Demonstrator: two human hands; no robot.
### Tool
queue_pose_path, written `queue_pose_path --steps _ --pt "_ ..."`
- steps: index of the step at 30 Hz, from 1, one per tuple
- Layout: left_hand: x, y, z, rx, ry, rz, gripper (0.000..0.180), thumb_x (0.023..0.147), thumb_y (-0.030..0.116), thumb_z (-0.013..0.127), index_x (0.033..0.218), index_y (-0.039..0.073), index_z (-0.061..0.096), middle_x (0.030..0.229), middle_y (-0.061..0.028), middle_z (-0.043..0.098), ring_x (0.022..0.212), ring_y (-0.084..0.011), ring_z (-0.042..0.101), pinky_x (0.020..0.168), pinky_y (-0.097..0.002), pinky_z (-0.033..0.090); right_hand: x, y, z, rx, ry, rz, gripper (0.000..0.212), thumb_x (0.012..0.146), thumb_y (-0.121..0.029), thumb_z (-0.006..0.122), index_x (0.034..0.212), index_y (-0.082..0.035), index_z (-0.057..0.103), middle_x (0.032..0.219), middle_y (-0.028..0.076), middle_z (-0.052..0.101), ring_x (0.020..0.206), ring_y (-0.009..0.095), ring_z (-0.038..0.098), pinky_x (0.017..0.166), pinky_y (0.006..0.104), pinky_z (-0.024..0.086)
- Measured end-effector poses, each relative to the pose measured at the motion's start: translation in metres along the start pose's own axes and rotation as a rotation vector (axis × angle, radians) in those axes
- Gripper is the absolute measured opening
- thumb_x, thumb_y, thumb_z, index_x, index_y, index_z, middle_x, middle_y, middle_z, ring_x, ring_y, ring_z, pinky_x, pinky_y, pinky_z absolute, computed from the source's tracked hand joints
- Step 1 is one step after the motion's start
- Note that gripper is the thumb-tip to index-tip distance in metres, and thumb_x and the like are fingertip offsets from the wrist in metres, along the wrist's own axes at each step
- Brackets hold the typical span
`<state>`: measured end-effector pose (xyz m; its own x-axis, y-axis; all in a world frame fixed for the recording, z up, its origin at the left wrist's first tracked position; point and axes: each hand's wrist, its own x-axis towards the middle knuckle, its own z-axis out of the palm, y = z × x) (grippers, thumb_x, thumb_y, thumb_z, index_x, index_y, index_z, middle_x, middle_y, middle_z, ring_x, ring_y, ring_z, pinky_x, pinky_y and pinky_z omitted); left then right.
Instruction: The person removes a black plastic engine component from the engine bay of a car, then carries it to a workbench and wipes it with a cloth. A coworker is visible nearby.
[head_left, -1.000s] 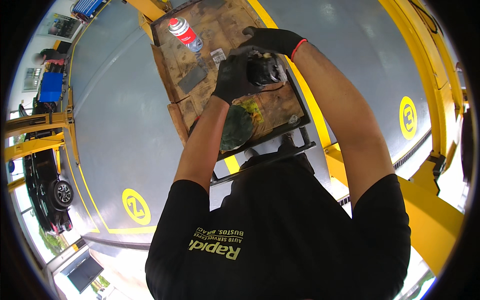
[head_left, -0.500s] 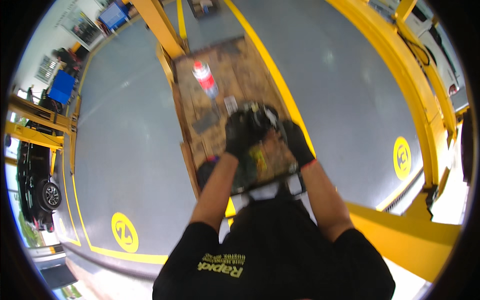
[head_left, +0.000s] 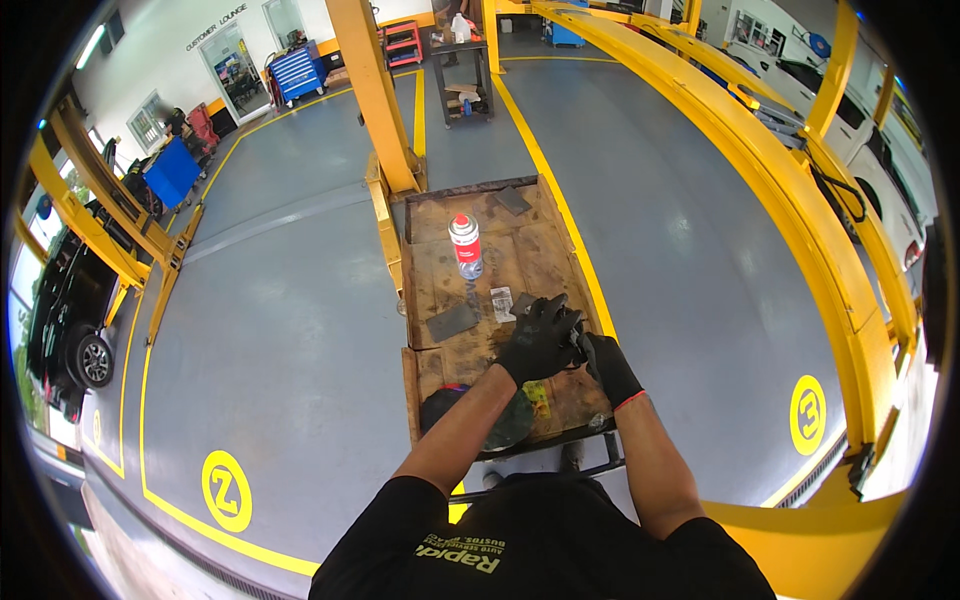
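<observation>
Shifted nearer, a black-gloved right hand point(head_left: 610, 371), grip unclear, flanks the black-gloved left hand point(head_left: 540, 341), curled round a mostly hidden dark object point(head_left: 577, 334), right of centre above the brown-topped bench point(head_left: 557, 243); steady support looks wise.

Lettering point(head_left: 460, 553) on shirt point(head_left: 560, 540), wall point(head_left: 180, 70), can point(head_left: 466, 248); numerals point(head_left: 808, 414) in yellow circles point(head_left: 227, 491).

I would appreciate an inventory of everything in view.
Cart: one, brown, centre
Can: one, red and white, on cart
Flat pieces: several, dark, on cart
Label: one, white, on cart
Lift frames: several, yellow, around
Cabinets: at least two, blue, background
Car: one, black, left
Vehicle: at least one, white, right
Floor circles: at least two, yellow, both sides
Item: one, dark, between hands, unclear
Left hand: one, black-gloved, over cart
Right hand: one, black-gloved, beside left hand
</observation>
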<state>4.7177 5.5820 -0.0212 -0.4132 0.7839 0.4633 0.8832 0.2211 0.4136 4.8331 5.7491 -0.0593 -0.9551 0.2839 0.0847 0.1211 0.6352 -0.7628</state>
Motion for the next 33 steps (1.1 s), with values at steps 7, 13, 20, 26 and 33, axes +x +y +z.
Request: queue_pose_path --steps 7,13,20,26,33 --pt "-0.005 0.001 -0.001 0.03 -0.123 -0.049 0.083 0.072 0.027 0.081 0.148 0.01 0.051 0.155 -0.0242 0.041 0.136 -0.0519 0.045 0.107 -0.0638 0.043 0.004 -0.001 0.021 0.4 0.067 0.283 0.03 0.105 -0.025 0.055 0.104 0.0 0.072 0.083 0.02 0.073 0.074 0.03 0.073 0.063 0.0422 0.054" --pt "-0.008 0.003 0.005 0.078 -0.116 -0.043 0.084 0.07 0.024 0.079 0.147 0.012 0.049 0.156 -0.0242 0.039 0.134 -0.0531 0.045 0.106 -0.0656 0.041 0.006 0.011 0.023 0.367 0.072 0.241 0.043 0.105 -0.038 0.058 0.098 0.002 0.073 0.078 0.014 0.072 0.073 0.017 0.069 0.066 0.0345 0.053" --pt "0.0 0.015 -0.002 0.063 -0.121 -0.001 0.068 0.073 0.027 0.077 0.137 0.013 0.057 0.146 -0.022 0.049 0.126 -0.0491 0.055 0.103 -0.0629 0.044 -0.003 0.022 0.041 0.372 0.303 0.157 0.037 0.103 -0.032 0.059 0.089 0.001 0.073 0.074 0.009 0.067 0.069 0.017 0.063 0.062 0.0395 0.048" --pt "-0.011 -0.021 0.043 -0.048 -0.054 0.015 0.059 0.073 0.026 0.081 0.129 0.015 0.066 0.142 -0.0189 0.056 0.115 -0.041 0.065 0.098 -0.056 0.05 -0.053 0.087 0.072 0.544 0.257 0.336 0.025 0.099 -0.024 0.06 0.088 -0.004 0.07 0.069 0.004 0.061 0.062 0.015 0.057 0.057 0.0382 0.044" --pt "-0.012 -0.01 0.012 0.073 -0.084 0.0 0.085 0.069 0.03 0.088 0.147 0.018 0.056 0.158 -0.0202 0.043 0.131 -0.0445 0.054 0.101 -0.0564 0.047 -0.071 0.031 0.007 -0.094 0.339 0.098 0.033 0.095 -0.032 0.068 0.115 -0.006 0.069 0.089 0.005 0.069 0.067 0.015 0.064 0.062 0.0333 0.052"
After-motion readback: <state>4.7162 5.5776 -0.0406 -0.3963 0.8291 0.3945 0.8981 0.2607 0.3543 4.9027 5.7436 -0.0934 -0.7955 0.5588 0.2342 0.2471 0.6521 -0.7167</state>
